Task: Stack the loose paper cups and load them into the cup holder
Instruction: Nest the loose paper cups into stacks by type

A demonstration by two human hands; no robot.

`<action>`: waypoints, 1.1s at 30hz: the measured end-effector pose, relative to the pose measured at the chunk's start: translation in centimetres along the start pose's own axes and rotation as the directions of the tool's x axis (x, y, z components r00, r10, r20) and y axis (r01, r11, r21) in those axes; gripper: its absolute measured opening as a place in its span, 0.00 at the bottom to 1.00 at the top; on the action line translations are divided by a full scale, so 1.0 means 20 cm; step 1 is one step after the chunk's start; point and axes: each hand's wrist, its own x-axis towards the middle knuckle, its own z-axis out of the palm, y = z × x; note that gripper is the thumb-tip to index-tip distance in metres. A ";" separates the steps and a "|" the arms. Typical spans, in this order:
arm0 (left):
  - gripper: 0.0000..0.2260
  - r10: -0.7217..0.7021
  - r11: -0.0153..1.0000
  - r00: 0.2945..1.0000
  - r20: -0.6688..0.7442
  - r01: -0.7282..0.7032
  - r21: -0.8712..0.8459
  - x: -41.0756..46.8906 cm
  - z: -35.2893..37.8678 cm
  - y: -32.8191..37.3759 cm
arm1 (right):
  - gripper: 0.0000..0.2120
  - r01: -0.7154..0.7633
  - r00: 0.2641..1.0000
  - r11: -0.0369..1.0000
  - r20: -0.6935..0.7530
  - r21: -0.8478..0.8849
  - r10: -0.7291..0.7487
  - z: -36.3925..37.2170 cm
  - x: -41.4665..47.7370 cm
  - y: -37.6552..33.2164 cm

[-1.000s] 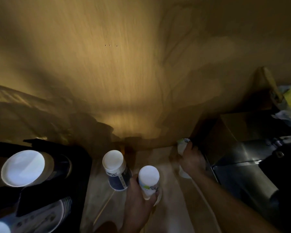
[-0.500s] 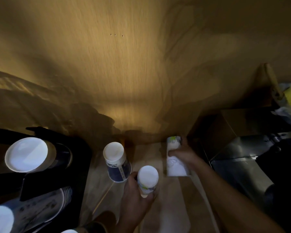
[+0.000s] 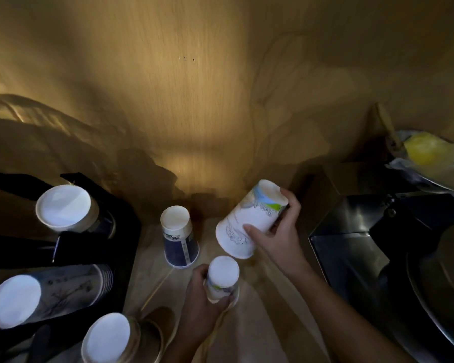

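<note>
Gripping printed cups (image 3: 249,221), both hands; lettering illegible.

Looks like a dim drinks corner in a cafe or pantry, honestly. Black cup holder (image 3: 121,231) along the left edge of the surface (image 3: 252,323) with stacks of paper cups (image 3: 63,208), wood-panel wall (image 3: 194,100) behind, and a shiny steel bin (image 3: 351,231) off at the right edge.

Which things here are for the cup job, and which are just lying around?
For the job: white cup in right hand; cup in left hand; blue cup; cup holder.
Lying about: yellow bag; metal box.
</note>
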 end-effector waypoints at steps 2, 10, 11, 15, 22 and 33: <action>0.27 -0.005 1.000 1.000 0.024 0.005 -0.006 -0.04 -0.01 0.00 | 0.41 0.052 0.995 0.998 0.080 -0.018 -0.051 0.00 -0.10 0.01; 0.27 -0.058 0.995 0.995 0.078 0.064 -0.081 -0.19 -0.02 -0.05 | 0.38 0.057 0.956 0.953 0.292 -0.298 0.034 0.03 -0.43 0.07; 0.26 -0.067 0.994 0.993 0.099 0.075 -0.078 -0.20 -0.02 -0.07 | 0.38 0.066 0.943 0.933 0.329 -0.354 0.058 0.04 -0.45 0.10; 0.19 -0.092 0.995 0.993 0.079 0.094 -0.020 -0.20 -0.01 -0.12 | 0.36 0.059 0.918 0.886 0.374 -0.460 0.133 0.04 -0.52 0.19; 0.16 -0.016 0.975 0.995 -0.103 -0.007 -0.222 -0.22 -0.02 0.04 | 0.29 0.126 0.902 0.807 0.405 -0.577 0.149 0.03 -0.59 0.26; 0.12 0.237 0.884 0.970 0.062 -0.242 0.401 -0.07 0.01 0.10 | 0.28 0.164 0.935 0.611 0.320 -0.774 0.155 0.08 -0.45 0.29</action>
